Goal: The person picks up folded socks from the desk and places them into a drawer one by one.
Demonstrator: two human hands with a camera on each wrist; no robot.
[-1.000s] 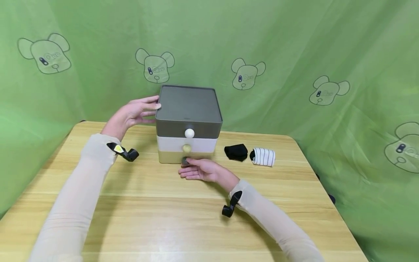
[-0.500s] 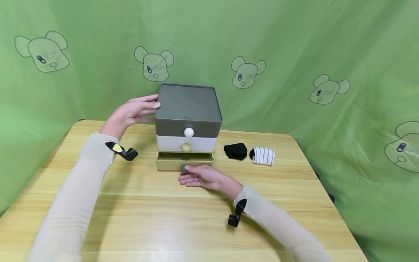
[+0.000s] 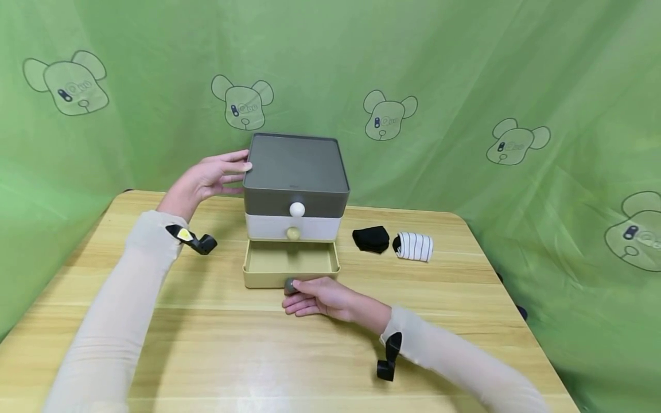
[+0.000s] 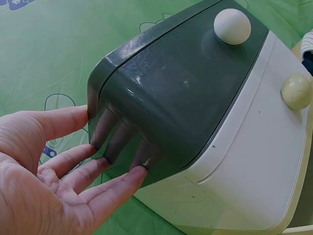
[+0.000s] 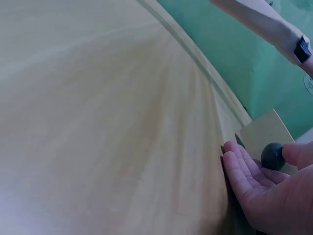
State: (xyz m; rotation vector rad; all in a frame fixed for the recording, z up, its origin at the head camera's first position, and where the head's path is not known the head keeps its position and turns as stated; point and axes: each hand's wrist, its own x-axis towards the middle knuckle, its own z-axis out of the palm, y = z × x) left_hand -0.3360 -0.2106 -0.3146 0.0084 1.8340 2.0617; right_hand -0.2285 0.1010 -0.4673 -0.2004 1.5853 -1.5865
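Note:
A three-tier drawer box (image 3: 296,163) stands at the back of the table, dark grey on top, white in the middle and beige at the bottom. The beige bottom drawer (image 3: 268,280) is pulled out, its bare inside showing in the head view. My right hand (image 3: 327,297) pinches that drawer's round dark grey knob (image 5: 273,156) between thumb and forefinger, its other fingers extended below. On the box's left side, my left hand (image 4: 73,171) rests with straight, spread fingertips against the grey tier (image 4: 171,88), thumb at the top edge.
To the right of the box lie a black folded cloth item (image 3: 371,239) and a white striped rolled one (image 3: 415,246) with a black end. A green curtain (image 3: 320,51) hangs behind the wooden table (image 3: 232,355).
The bottom drawer, shut a second ago, has slid out toward me with my right hand on its knob. My left hand has stayed at the box's side.

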